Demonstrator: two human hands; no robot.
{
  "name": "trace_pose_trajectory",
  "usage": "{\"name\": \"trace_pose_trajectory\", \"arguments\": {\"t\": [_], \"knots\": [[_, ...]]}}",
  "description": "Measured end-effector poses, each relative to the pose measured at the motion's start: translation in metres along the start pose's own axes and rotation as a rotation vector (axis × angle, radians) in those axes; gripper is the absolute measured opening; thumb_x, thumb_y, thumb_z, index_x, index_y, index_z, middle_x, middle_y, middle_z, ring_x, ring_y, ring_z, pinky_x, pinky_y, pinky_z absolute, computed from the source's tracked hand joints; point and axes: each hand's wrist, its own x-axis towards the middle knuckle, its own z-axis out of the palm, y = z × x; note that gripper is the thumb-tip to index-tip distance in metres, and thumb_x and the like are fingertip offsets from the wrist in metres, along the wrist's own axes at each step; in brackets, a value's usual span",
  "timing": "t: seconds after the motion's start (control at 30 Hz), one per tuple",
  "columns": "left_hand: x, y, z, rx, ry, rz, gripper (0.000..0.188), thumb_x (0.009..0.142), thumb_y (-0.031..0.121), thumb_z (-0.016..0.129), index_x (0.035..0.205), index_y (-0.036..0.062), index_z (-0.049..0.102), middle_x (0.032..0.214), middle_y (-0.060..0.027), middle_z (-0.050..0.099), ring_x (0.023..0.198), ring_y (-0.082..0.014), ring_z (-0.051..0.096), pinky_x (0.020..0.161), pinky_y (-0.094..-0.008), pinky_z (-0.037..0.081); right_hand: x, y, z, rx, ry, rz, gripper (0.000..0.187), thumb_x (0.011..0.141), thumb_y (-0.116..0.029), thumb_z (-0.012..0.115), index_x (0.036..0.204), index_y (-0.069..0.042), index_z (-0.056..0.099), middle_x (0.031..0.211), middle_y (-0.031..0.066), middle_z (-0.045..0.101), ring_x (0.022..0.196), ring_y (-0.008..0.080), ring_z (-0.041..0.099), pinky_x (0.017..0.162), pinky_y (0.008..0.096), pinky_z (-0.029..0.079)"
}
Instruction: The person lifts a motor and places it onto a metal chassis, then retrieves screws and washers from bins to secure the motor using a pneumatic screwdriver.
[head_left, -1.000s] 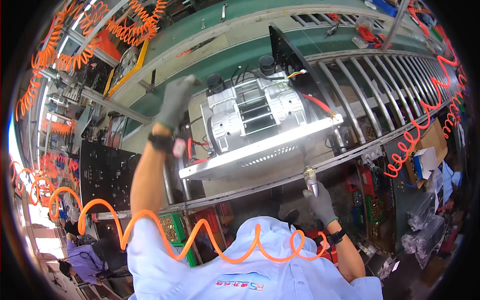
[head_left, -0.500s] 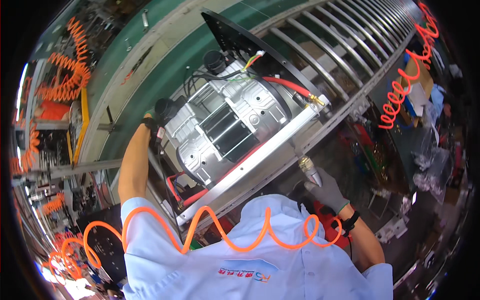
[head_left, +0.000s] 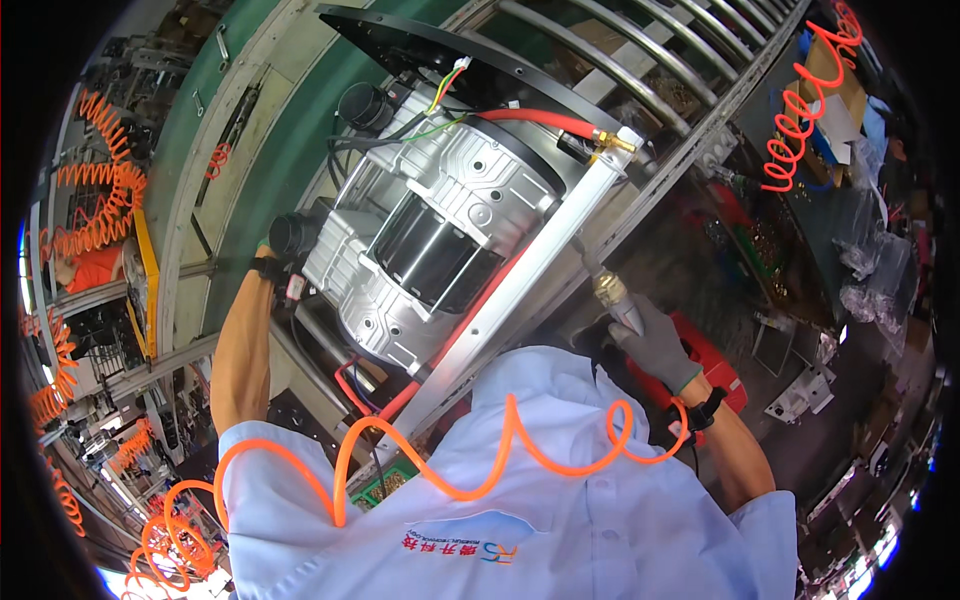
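A silver compressor pump (head_left: 490,195) with a dark middle section and black round caps lies tilted in a frame. The frame's silver rail (head_left: 520,285) runs along its near side. My left hand (head_left: 270,255) is at the pump's far left end, beside a black round cap (head_left: 292,233); its fingers are mostly hidden. My right hand (head_left: 655,345), in a grey glove, grips an air screwdriver (head_left: 622,305) with a brass-coloured collar. The tool's slim tip points at the rail's outer side; contact cannot be made out.
An orange coiled air hose (head_left: 480,490) hangs across the foreground. Metal rollers (head_left: 640,75) run off at upper right, past a black panel (head_left: 450,45) on the unit. A red hose (head_left: 530,117) meets a brass fitting (head_left: 612,140). Plastic bags (head_left: 870,290) lie at right.
The pump and its frame have shifted left and slightly up in the view. My left hand has shifted left with them. My right hand keeps its grip on the air screwdriver near the rail.
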Motion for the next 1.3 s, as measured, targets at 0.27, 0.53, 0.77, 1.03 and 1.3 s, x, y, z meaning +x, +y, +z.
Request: {"name": "trace_pose_trajectory", "arguments": {"t": [0.27, 0.53, 0.77, 1.03, 1.3], "knots": [[-0.003, -0.003, 0.001, 0.002, -0.058, 0.046, 0.03, 0.092, 0.04, 0.065, 0.079, 0.0138, 0.066, 0.066, 0.0011, 0.055, 0.055, -0.0127, 0.046, 0.053, -0.0318, 0.036, 0.009, -0.001, -0.02, -0.083, -0.019, 0.005, 0.053, 0.087, -0.022, 0.074, 0.134, -0.004, 0.057, 0.11, 0.0227, 0.07, 0.103, 0.0381, 0.072, 0.086, 0.0421, 0.055], [0.006, -0.001, 0.001, 0.015, -0.11, 0.066, 0.028, 0.091, 0.038, 0.065, 0.077, 0.0138, 0.065, 0.066, 0.0005, 0.056, 0.056, -0.0138, 0.047, 0.054, -0.0323, 0.038, 0.013, -0.003, -0.028, -0.134, -0.019, 0.012, 0.056, 0.085, -0.024, 0.076, 0.133, -0.005, 0.056, 0.107, 0.0242, 0.071, 0.099, 0.0395, 0.073, 0.083, 0.0444, 0.056], [0.002, -0.008, -0.005, 0.017, -0.146, 0.111, 0.026, 0.09, 0.035, 0.065, 0.075, 0.0138, 0.065, 0.066, 0.0, 0.057, 0.057, -0.0148, 0.048, 0.056, -0.0328, 0.04, 0.016, -0.012, -0.037, -0.138, -0.076, 0.037, 0.056, 0.086, -0.024, 0.075, 0.135, -0.005, 0.056, 0.105, 0.0223, 0.072, 0.093, 0.0345, 0.074, 0.08, 0.0424, 0.057], [0.003, -0.013, -0.008, 0.018, -0.202, 0.187, 0.024, 0.09, 0.032, 0.065, 0.074, 0.0137, 0.064, 0.066, -0.0006, 0.058, 0.057, -0.0159, 0.05, 0.057, -0.0333, 0.042, 0.019, -0.007, -0.037, -0.127, -0.063, -0.02, 0.054, 0.087, -0.024, 0.074, 0.135, -0.004, 0.056, 0.104, 0.0214, 0.071, 0.096, 0.0326, 0.073, 0.082, 0.0407, 0.055], [0.011, -0.02, -0.017, 0.031, -0.264, 0.253, 0.023, 0.089, 0.029, 0.065, 0.072, 0.0137, 0.064, 0.066, -0.0012, 0.06, 0.058, -0.017, 0.052, 0.058, -0.0338, 0.044, 0.016, -0.009, -0.034, -0.136, -0.049, -0.019, 0.052, 0.088, -0.022, 0.071, 0.135, -0.004, 0.057, 0.106, 0.0206, 0.07, 0.092, 0.0309, 0.072, 0.082, 0.04, 0.055]]}}
